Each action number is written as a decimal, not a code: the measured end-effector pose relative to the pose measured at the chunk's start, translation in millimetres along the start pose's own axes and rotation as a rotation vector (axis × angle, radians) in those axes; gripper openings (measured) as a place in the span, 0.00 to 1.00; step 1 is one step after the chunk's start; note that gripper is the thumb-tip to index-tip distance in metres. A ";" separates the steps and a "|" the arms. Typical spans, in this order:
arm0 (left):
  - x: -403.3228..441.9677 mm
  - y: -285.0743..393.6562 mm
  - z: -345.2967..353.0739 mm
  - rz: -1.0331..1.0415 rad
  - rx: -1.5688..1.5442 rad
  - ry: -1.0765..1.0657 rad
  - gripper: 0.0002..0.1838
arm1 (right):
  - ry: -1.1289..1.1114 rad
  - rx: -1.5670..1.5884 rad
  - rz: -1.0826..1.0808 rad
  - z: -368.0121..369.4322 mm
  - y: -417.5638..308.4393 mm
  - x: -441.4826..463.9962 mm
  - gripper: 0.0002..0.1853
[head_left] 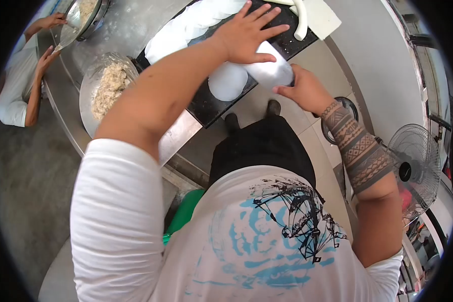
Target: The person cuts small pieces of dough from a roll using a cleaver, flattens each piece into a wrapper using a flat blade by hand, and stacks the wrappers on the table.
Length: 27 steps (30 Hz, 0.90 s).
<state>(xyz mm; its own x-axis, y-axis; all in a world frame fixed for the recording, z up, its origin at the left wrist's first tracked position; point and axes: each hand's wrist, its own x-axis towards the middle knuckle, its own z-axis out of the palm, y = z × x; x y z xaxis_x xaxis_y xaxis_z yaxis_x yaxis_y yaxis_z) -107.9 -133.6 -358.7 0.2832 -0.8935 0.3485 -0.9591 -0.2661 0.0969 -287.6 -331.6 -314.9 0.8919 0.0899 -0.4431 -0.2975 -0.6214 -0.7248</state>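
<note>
My right hand [307, 90] is closed on the end of a cleaver [277, 66] with a wide, shiny blade; its handle is hidden. With fingers spread, my left hand [249, 38] lies over the far end of the blade, above the black board [206, 108]. A thin, round white dough wrapper [228, 81] is on the board beside the blade. Several overlapping white wrappers [186, 27] lie along the board's far left side. Near its far right corner is a white dough rope [300, 20].
A filled bowl [89, 95] lined with plastic stands left of the board on a metal table [128, 25]. Another person's hands [48, 58] hold a utensil by a pot [100, 17]. A white slab [324, 20] sits at the corner; a fan [412, 171] stands right.
</note>
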 end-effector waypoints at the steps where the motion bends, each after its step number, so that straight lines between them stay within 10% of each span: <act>1: -6.1 -1.2 -11.8 0.021 -0.019 -0.027 0.48 | -0.007 -0.008 -0.001 2.8 -5.1 1.4 0.27; 7: -58.0 49.5 -14.0 0.012 -0.168 -0.298 0.48 | -0.092 0.256 0.027 83.2 26.4 -45.1 0.31; 14: 0.6 -8.2 10.4 -0.111 0.039 0.029 0.41 | -0.059 -0.085 -0.073 -19.6 22.8 26.4 0.28; 18: -10.0 -1.2 -25.6 -0.636 -0.020 0.040 0.27 | 0.044 -0.110 -0.097 -4.0 24.3 -1.5 0.28; 22: -26.6 27.2 -73.1 -0.995 -0.797 -0.772 0.33 | -0.023 -0.084 -0.119 29.7 66.5 -78.2 0.26; 25: -61.0 41.7 -63.5 -0.885 -0.535 -0.542 0.22 | -0.292 -0.136 0.112 -6.1 21.4 -101.2 0.26; 27: -90.6 44.0 -40.7 -0.931 -0.521 -0.253 0.13 | -0.051 -0.067 -0.053 -12.2 53.8 -84.7 0.27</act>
<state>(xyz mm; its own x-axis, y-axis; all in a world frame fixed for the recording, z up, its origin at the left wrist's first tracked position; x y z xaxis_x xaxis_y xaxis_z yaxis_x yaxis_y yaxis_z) -176.0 -49.6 -348.0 0.8339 -0.4861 -0.2615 -0.2371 -0.7433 0.6256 -375.1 -382.2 -310.0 0.8866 0.1626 -0.4330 -0.2254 -0.6655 -0.7115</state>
